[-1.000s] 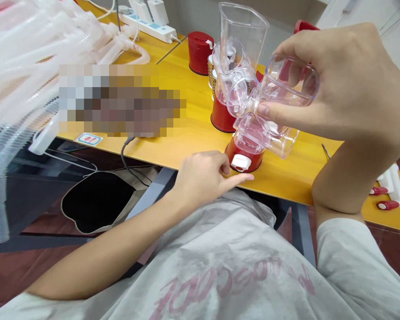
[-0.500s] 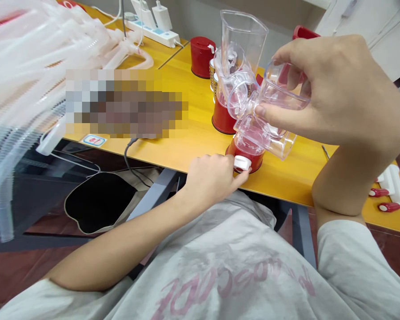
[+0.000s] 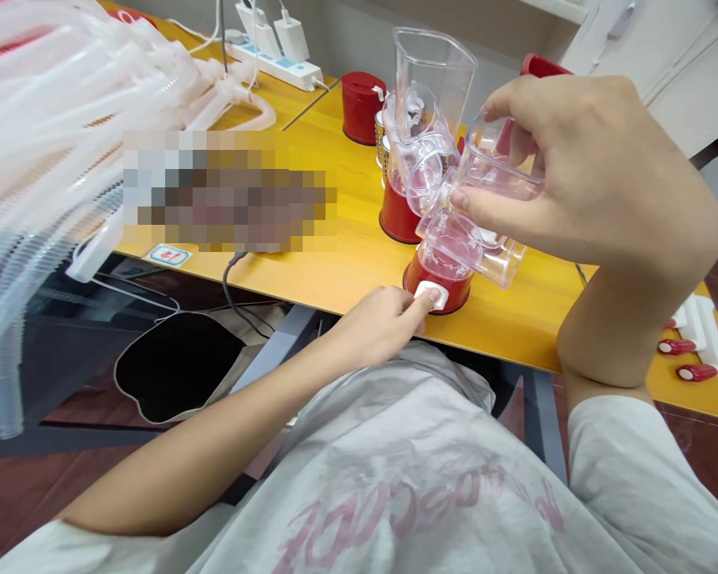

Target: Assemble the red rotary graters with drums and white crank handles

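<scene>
At the table's front edge stands a red round base [image 3: 448, 281] carrying a clear plastic housing [image 3: 467, 243], which has a cylinder lying across it and a cup-like upper opening. My right hand [image 3: 598, 167] grips that housing from above, its fingers over the rim and its thumb against the near side. On the front of the base is a white knob [image 3: 434, 293]. My left hand [image 3: 388, 319] pinches it, the thumb lying across its face and the other fingers partly hidden behind. A similar unit with a red base [image 3: 400, 211] and a tall clear hopper [image 3: 434, 84] stands just behind.
Another red base [image 3: 362, 108] sits farther back near a white power strip [image 3: 281, 60]. Clear ribbed tubes [image 3: 29, 207] pile up at left, next to a blurred patch. White pieces with red handles [image 3: 697, 371] lie at right on the yellow table [image 3: 335, 271].
My left hand has turned, bringing its thumb from the knob's lower right up onto its face. The white knob has turned with it. My right hand keeps its grip on the clear housing.
</scene>
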### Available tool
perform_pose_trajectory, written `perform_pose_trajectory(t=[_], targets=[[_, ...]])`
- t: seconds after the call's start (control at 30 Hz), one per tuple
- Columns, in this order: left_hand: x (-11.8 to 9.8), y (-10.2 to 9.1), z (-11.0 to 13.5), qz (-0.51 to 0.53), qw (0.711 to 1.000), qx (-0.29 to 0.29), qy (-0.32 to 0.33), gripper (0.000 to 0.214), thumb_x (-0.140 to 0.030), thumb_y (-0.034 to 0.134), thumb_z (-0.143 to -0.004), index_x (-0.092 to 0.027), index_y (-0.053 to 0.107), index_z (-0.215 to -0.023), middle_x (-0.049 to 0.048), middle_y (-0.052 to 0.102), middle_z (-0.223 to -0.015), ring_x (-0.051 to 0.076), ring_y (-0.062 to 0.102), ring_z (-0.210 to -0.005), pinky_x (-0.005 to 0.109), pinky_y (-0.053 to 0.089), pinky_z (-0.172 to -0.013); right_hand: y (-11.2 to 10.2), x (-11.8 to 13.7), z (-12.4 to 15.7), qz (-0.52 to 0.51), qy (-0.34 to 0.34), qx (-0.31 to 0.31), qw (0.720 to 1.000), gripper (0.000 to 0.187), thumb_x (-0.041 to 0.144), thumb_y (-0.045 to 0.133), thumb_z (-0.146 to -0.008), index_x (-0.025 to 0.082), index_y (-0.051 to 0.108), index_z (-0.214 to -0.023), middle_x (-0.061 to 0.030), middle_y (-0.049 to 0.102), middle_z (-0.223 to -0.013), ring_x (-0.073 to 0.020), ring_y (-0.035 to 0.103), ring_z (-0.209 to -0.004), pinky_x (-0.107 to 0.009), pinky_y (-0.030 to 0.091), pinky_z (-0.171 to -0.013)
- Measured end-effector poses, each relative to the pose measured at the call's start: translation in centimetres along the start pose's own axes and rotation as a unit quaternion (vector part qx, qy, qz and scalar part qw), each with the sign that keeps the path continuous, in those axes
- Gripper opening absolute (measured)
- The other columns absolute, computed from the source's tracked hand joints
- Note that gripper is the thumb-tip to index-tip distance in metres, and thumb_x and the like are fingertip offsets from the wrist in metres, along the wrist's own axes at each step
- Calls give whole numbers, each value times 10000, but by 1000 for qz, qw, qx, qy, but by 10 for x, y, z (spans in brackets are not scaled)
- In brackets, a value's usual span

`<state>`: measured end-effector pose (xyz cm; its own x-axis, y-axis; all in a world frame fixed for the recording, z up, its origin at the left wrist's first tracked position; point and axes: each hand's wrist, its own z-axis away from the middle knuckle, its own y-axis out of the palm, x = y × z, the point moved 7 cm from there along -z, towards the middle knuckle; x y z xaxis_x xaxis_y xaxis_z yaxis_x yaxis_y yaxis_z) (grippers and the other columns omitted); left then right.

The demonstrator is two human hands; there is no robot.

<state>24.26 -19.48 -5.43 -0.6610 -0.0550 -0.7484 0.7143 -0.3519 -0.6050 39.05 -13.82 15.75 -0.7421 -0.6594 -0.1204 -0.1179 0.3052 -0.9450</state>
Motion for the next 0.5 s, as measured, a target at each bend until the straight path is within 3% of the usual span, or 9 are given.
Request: perform_pose_trajectory(t=[0.1,0.17,0.37,0.5], targets=[[13,11,0,183,979,85,-27,919,-955,461,-1095,-127,843,-1210,16,664,-606,187,574,-455,308,433,-520,-1,-1,0,-17,0,5,1000,283,532,714,-1033,306,718,-1203,-131,798,-1189,-450,765,-1143,-587,575,-1020],[14,18,0,248,960,121,-48,935,-958,534,-1078,-100,809,-1330,-25,622,-572,156,481,-386,285,370,-449,-2,-1,1,-22,-4,4,1000,283,507,721,-1022,297,721,-1211,-133,806,-1178,-450,767,-1130,-588,585,-1005],[12,23,-2,313,939,127,-64,790,-886,686,-1062,-118,807,-1199,-25,614,-570,133,517,-386,237,361,-409,-5,-4,4,-11,-14,-1,1000,272,537,689,-1056,383,749,-1273,-64,832,-1235,-400,771,-1110,-600,621,-1070],[11,25,-2,322,936,136,-43,847,-951,721,-985,-125,799,-1159,-18,629,-583,143,567,-408,237,389,-416,-11,-7,3,-41,-22,-19,999,407,512,816,-947,261,806,-1267,-117,828,-1097,-408,771,-1008,-615,612,-1048]])
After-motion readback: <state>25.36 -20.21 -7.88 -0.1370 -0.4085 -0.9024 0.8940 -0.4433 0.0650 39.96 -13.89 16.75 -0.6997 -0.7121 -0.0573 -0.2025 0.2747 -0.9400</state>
